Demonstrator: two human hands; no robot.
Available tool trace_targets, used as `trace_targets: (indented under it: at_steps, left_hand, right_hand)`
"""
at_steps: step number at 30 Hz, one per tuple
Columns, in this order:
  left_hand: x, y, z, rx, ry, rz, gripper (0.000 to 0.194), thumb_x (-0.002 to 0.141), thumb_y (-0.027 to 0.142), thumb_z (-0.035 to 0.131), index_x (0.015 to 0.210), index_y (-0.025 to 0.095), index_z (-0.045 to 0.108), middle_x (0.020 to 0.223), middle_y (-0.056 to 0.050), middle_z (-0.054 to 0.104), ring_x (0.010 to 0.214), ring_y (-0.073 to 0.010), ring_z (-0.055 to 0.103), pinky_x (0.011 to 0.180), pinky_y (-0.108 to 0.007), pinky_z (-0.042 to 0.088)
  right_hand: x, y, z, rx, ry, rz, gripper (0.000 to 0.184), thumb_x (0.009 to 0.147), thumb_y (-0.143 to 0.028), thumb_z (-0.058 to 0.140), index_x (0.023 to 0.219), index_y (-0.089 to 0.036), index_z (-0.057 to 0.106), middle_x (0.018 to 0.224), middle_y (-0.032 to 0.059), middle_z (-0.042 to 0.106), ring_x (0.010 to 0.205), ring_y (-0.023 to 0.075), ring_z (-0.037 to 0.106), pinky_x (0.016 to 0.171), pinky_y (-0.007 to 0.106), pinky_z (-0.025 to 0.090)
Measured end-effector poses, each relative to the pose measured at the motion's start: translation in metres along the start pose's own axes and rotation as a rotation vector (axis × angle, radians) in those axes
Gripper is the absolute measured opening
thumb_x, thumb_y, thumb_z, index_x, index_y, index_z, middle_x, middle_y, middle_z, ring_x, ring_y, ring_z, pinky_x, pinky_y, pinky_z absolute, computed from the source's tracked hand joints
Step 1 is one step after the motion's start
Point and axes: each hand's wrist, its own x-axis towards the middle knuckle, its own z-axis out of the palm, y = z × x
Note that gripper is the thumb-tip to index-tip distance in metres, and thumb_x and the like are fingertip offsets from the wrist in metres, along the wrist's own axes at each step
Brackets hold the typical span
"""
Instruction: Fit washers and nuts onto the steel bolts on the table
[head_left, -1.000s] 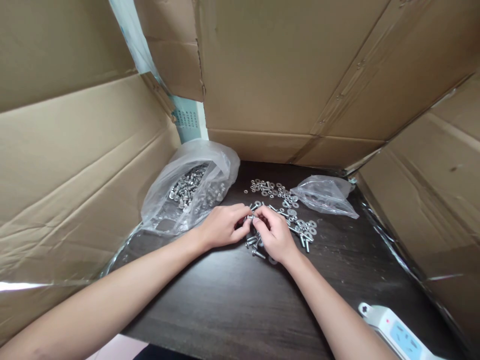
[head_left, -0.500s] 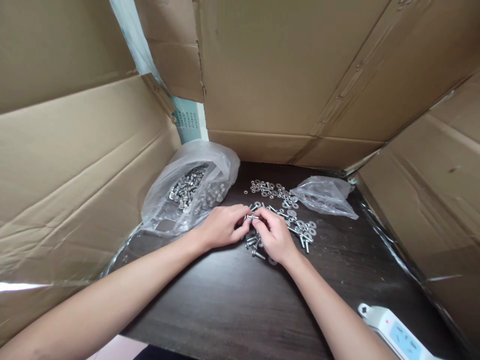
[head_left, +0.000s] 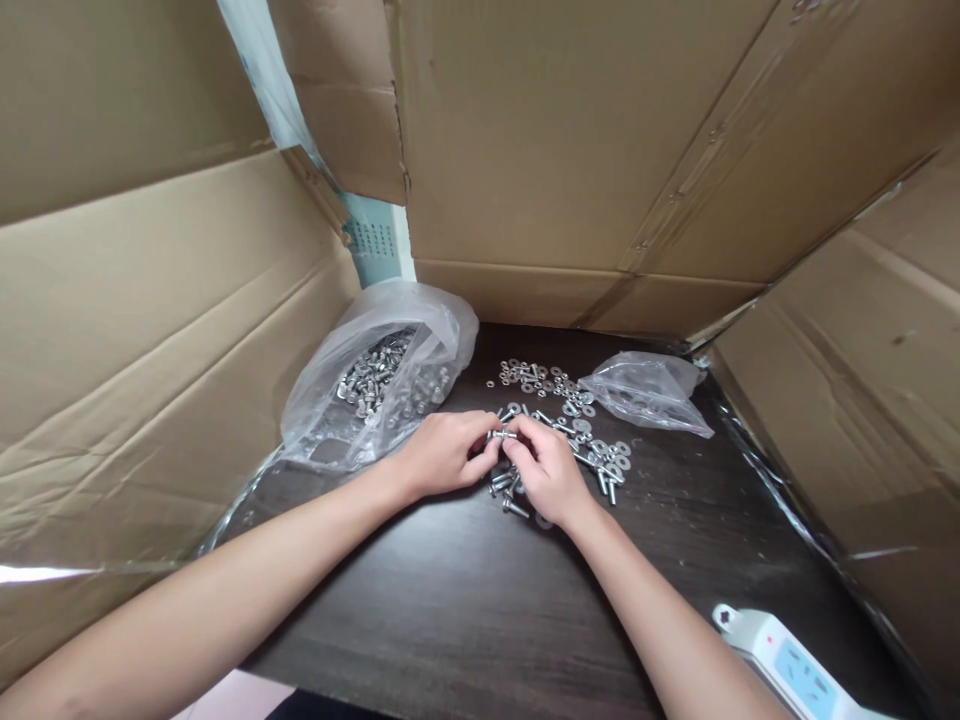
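Between my two hands a small silver bolt lies about level, pinched at both ends over the dark table. The fingers of my left hand close on its left end. At its right end, the thumb and forefinger of my right hand grip the shank. A nut or washer seems to sit on the bolt, too small to be sure. Just below my right hand are several loose bolts, some with parts on them. More bolts, washers and nuts spread behind and to the right of it, partly hidden by the hand.
An open plastic bag full of short bolts stands beyond my left hand. A smaller clear bag lies at the back right. Cardboard walls enclose the table. A white power strip lies at the front right.
Almost nothing differs. Both hands hold the same bolt in the same place, with only a slight shift of the fingers of my right hand; the view has moved a little.
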Motion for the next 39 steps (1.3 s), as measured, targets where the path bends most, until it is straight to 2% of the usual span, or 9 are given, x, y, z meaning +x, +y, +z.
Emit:
trace_targets:
  at_steps: [12, 23, 39]
  left_hand:
    - [-0.0001, -0.0012, 0.0013, 0.037, -0.031, 0.025, 0.014, 0.095, 0.027, 0.052, 0.092, 0.02, 0.063, 0.07, 0.0, 0.064, 0.062, -0.0154, 0.059, 0.061, -0.026, 0.039]
    - [0.0002, -0.0016, 0.0019, 0.056, -0.036, 0.063, 0.014, 0.094, 0.027, 0.051, 0.091, 0.02, 0.063, 0.07, 0.0, 0.064, 0.062, -0.0159, 0.058, 0.061, -0.027, 0.037]
    - [0.0004, -0.0016, 0.0011, 0.075, -0.016, 0.073, 0.016, 0.095, 0.028, 0.05, 0.092, 0.02, 0.063, 0.071, 0.0, 0.065, 0.063, -0.0159, 0.059, 0.061, -0.028, 0.037]
  right_hand:
    - [0.0007, -0.001, -0.001, -0.009, -0.032, 0.002, 0.032, 0.096, -0.026, 0.044, 0.064, -0.023, 0.041, 0.062, -0.0021, 0.049, 0.059, 0.0147, 0.047, 0.06, 0.028, 0.034]
    - [0.0009, 0.0002, -0.0006, -0.041, -0.045, 0.005, 0.025, 0.087, -0.023, 0.045, 0.063, -0.023, 0.037, 0.06, -0.0024, 0.047, 0.058, 0.0148, 0.044, 0.059, 0.028, 0.031]
    - [0.0004, -0.0002, 0.001, -0.072, -0.045, -0.008, 0.032, 0.094, -0.027, 0.04, 0.063, -0.023, 0.036, 0.058, -0.0017, 0.049, 0.056, 0.0144, 0.046, 0.059, 0.028, 0.031]
